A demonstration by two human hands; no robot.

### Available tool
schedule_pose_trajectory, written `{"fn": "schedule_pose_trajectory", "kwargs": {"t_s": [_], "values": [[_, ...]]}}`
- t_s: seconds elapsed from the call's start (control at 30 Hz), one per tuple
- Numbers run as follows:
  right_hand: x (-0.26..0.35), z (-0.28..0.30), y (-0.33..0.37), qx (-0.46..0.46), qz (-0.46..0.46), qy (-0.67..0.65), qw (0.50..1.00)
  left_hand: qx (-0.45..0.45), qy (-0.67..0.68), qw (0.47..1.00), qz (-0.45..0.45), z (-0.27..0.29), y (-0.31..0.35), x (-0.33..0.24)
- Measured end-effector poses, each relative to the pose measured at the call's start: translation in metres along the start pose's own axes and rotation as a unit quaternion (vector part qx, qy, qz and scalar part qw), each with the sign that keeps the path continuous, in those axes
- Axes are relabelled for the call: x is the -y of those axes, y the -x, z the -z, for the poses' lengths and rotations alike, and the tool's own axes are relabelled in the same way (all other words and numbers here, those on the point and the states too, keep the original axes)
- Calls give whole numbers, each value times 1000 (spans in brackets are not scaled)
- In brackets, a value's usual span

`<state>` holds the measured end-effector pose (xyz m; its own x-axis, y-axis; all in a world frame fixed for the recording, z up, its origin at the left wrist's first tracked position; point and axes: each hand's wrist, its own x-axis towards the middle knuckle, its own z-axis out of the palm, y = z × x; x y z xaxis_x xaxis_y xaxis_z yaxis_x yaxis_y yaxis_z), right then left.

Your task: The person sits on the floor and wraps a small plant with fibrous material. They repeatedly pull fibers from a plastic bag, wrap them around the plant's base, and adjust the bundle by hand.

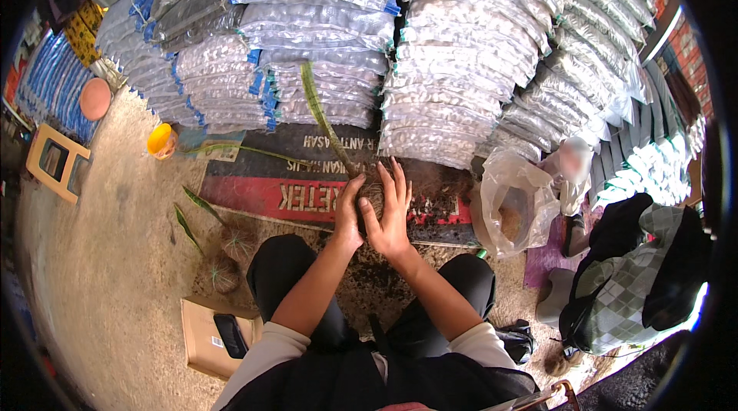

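Between my palms stands a dark, fibrous root ball [373, 194], from which one long, mottled green snake plant leaf [324, 115] rises, leaning to the left. My left hand [349, 212] presses its left side, fingers wrapped round near the leaf's base. My right hand [390, 215] cups the other side with fingers stretched along it. Both hands partly hide the ball. Another long leaf [246, 149] lies across the mat to the left. Two more plants with string-wrapped root balls, a nearer ball [221, 274] and a farther ball [239, 240], rest beside my left knee.
Loose dark soil [438, 207] covers part of the printed mat [254, 189]. Stacked clear plastic packs [461, 65] wall off the far side. A clear plastic bag [530, 207] with brown material stands right, near a person in checked clothing [615, 280]. A phone [230, 336] lies on a cardboard box [198, 338].
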<state>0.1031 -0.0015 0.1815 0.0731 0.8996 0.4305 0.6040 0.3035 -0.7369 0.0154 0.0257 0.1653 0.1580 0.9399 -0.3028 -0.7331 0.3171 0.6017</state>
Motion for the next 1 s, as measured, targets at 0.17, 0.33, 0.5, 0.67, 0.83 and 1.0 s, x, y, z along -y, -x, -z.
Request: {"fn": "schedule_pose_trajectory", "kwargs": {"t_s": [0.17, 0.33, 0.5, 0.67, 0.83, 1.0], "values": [[-8, 7, -11, 38, -58, -308, 949, 43, 129, 987, 85, -3, -5, -1], [-4, 15, -20, -19, -181, -418, 890, 28, 156, 985, 68, 1, -8, -5], [-1, -4, -12, 2, -144, -310, 940, 9, 87, 996, 21, -7, -8, -2], [-13, -1, -19, -25, -65, -216, 974, 24, 27, 999, 26, -13, 0, -14], [5, 0, -11, 70, 53, -45, 995, 44, 105, 993, 36, -1, -2, -18], [3, 20, -23, 140, 86, -66, 984, 24, 106, 993, 39, -3, -3, -26]]}}
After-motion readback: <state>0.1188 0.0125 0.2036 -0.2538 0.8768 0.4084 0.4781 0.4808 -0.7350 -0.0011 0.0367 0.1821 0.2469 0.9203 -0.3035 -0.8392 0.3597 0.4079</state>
